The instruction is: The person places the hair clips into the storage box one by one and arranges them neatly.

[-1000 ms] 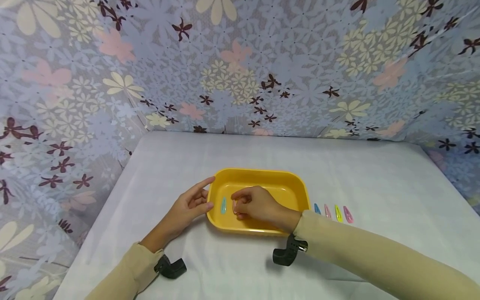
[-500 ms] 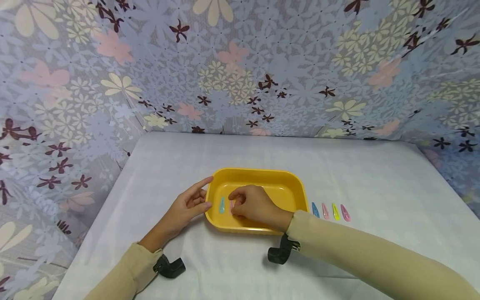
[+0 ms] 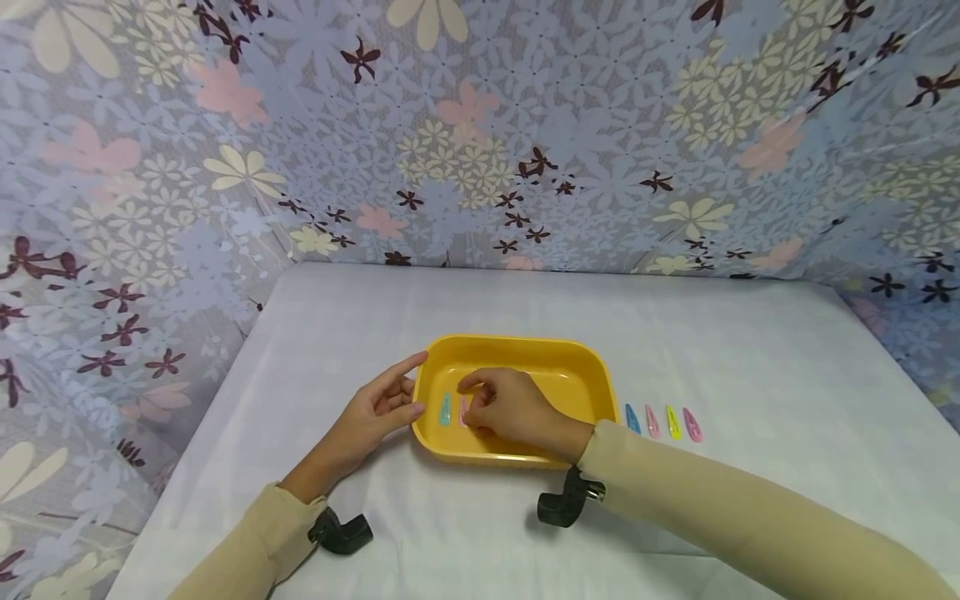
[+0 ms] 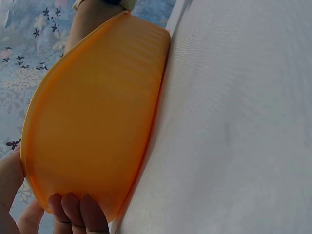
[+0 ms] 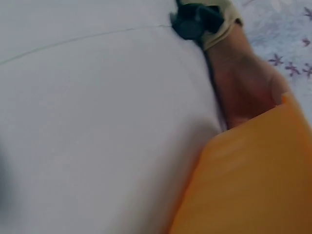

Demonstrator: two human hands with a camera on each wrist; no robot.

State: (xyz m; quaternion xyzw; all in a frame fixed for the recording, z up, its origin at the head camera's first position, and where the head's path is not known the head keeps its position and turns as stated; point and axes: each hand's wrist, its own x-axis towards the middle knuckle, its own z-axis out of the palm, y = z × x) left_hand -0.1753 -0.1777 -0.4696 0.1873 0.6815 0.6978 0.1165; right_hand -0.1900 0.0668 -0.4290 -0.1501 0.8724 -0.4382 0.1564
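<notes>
Since a second ago, the right hand (image 3: 517,408) and its sleeve (image 3: 667,467) shifted slightly left; the blue clip (image 3: 632,419), then partly covered, came clear. Right fingers were bent over the left part of the yellow tray (image 3: 573,392), thumb and index a little apart at the pink clip (image 3: 462,412). Couldn't tell if they pinched it. That clip was inside the tray, just right of the teal clip (image 3: 446,410), roughly parallel, not touching. Left hand (image 3: 378,412) was spread wide at the tray's left end: thumb and index at the rim, other fingers bent against the outer wall. Right of the tray on the white sheet (image 3: 480,533), left to right: blue, pale pink (image 3: 652,422), yellow (image 3: 672,423), deeper pink (image 3: 693,425) clips.
</notes>
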